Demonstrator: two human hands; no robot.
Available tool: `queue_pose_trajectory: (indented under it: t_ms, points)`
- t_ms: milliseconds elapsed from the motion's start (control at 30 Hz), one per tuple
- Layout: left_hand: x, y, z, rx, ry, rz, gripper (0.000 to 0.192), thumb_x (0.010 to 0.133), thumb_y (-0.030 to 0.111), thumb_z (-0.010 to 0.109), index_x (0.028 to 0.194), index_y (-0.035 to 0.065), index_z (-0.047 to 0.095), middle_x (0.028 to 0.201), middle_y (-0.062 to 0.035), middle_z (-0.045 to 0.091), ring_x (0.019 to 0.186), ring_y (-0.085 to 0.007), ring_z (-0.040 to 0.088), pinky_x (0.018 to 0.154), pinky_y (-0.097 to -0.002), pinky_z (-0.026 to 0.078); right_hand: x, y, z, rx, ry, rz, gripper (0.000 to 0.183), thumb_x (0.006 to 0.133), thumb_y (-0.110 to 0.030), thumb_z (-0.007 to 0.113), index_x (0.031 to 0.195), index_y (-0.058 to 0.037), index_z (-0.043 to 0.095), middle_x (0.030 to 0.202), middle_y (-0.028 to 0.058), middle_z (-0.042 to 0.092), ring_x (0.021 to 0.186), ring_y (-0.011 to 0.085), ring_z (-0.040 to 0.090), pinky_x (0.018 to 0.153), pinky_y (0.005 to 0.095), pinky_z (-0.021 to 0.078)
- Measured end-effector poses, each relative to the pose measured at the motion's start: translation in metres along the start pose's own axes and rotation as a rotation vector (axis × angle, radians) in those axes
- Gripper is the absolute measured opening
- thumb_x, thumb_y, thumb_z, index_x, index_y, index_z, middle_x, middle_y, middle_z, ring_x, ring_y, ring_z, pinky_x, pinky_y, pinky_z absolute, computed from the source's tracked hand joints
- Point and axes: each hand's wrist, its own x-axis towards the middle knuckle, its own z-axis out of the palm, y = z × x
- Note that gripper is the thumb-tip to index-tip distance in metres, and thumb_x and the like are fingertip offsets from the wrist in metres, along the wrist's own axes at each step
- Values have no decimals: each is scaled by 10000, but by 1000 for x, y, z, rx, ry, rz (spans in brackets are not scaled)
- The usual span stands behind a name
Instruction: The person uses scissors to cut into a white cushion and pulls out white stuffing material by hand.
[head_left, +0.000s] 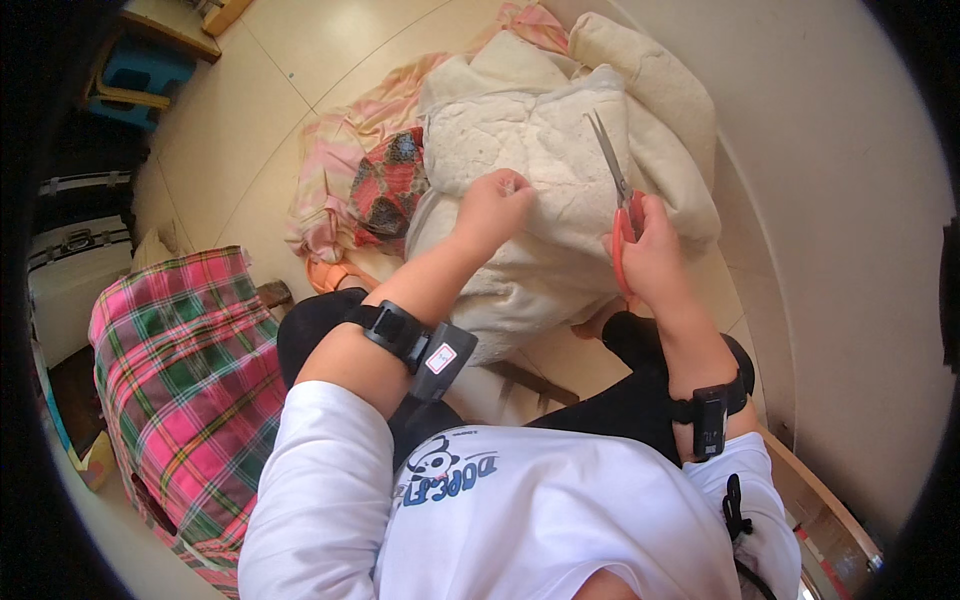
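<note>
A thick cream-coloured quilt of cotton wadding is heaped in front of my knees, its upper face creased and lumpy. Over it, my left hand pinches a small pale wisp between thumb and fingers; what the wisp is made of is too small to tell. My right hand has its fingers through the red handles of a pair of scissors. The blades point away from me above the quilt, slightly parted at the tips, with no material between them.
Pink-and-cream cloth and red patterned fabric lie left of the quilt on the tiled floor. A plaid cloth covers something at my left, near hard cases. A pale wall rises at right.
</note>
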Motion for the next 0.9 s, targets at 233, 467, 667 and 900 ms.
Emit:
queue_pose_trajectory:
  t_ms: [233, 467, 667, 900]
  points:
    - [-11, 14, -27, -589, -163, -375, 84, 827, 141, 529, 750, 109, 519, 694, 25, 511, 459, -70, 365, 401, -226, 262, 9, -11, -12, 102, -96, 176, 555, 713, -93, 662, 1175, 62, 396, 1106, 185, 511, 1013, 246, 518, 850, 323, 419]
    - [-24, 24, -34, -274, -308, -424, 110, 853, 205, 552, 809, 113, 593, 614, 43, 423, 470, -69, 353, 405, -247, 264, 12, -4, -8, 95, -111, 211, 647, 683, -40, 663, 1247, 80, 369, 1226, 203, 476, 1121, 247, 491, 928, 319, 401]
    - [-21, 43, -72, -742, -109, -99, 106, 860, 208, 558, 853, 107, 589, 639, 58, 422, 497, -52, 377, 416, -221, 282, 22, 19, -2, -159, 133, 127, 391, 786, -155, 624, 1095, 25, 466, 992, 180, 605, 923, 305, 598, 793, 370, 455]
    - [-3, 49, -132, -626, 252, 42, 137, 811, 214, 617, 866, 91, 589, 709, 42, 486, 561, -90, 442, 479, -217, 361, 25, 7, -19, -66, 90, 204, 402, 692, -95, 693, 1016, 16, 481, 891, 115, 589, 822, 225, 584, 752, 328, 454]
